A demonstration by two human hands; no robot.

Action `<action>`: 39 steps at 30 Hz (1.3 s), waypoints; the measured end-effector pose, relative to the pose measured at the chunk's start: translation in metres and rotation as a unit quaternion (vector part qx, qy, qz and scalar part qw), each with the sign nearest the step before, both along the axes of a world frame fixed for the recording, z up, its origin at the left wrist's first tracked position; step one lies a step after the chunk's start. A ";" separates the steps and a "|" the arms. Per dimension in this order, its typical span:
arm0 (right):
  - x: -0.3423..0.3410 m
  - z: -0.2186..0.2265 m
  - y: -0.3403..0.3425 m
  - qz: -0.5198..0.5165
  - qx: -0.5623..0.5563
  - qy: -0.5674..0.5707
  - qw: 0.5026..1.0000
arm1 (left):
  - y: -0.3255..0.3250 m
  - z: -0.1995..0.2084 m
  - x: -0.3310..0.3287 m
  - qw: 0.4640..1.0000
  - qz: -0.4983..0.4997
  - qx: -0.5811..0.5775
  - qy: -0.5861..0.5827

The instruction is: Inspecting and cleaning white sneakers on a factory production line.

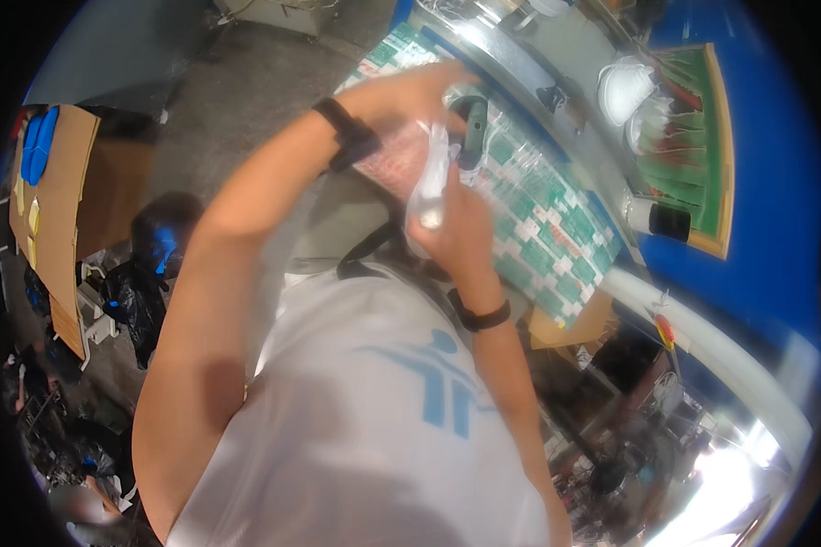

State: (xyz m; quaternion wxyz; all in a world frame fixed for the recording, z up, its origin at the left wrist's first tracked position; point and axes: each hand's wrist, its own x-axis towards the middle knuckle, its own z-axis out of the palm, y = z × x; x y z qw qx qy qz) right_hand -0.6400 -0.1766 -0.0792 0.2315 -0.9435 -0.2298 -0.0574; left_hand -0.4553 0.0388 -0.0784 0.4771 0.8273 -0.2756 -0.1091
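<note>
My right hand [461, 228] is closed round a white, partly see-through plastic bag [435, 173]. A small round white thing [431, 218] shows by its thumb, too blurred to name. My left hand [420, 96] reaches across at the bag's upper end, its fingers bent and smeared by motion. Close to those fingertips is a dark grey-green object [474, 132] with a curved black top; whether the left hand grips it is unclear. Beneath both hands lies a work surface covered with a green, white and red patterned sheet [547, 228] under clear plastic.
A metal rail [520, 73] borders the surface's far side. Beyond it, a green wood-framed panel [707, 146] stands against blue, with white cup-like pieces [625, 91] beside it. A thick white pipe [711, 337] runs at right. Cardboard [64, 210] stands at left, near black bags [137, 301].
</note>
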 end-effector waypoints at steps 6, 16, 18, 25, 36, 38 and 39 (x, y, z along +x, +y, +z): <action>-0.005 0.028 0.008 -0.024 -0.024 0.087 0.996 | -0.025 -0.016 -0.008 0.996 -0.054 0.003 0.073; -0.045 0.043 0.047 0.100 0.211 0.379 0.895 | -0.025 -0.017 -0.008 0.998 -0.046 -0.002 0.043; -0.040 0.045 0.023 0.074 0.223 0.390 0.890 | -0.024 -0.015 -0.008 0.995 -0.065 -0.021 0.075; -0.008 0.027 -0.039 -0.126 0.195 0.158 0.960 | -0.041 -0.013 -0.013 0.986 -0.074 0.019 0.147; -0.031 0.083 -0.057 0.018 -0.042 0.127 0.991 | -0.046 -0.008 -0.024 0.996 -0.013 -0.010 0.088; -0.024 0.067 -0.056 0.001 -0.066 0.099 0.993 | -0.048 -0.014 -0.024 0.998 0.009 0.017 0.065; -0.019 0.054 -0.056 -0.017 -0.090 0.074 0.993 | -0.048 -0.019 -0.026 0.998 0.029 0.044 0.045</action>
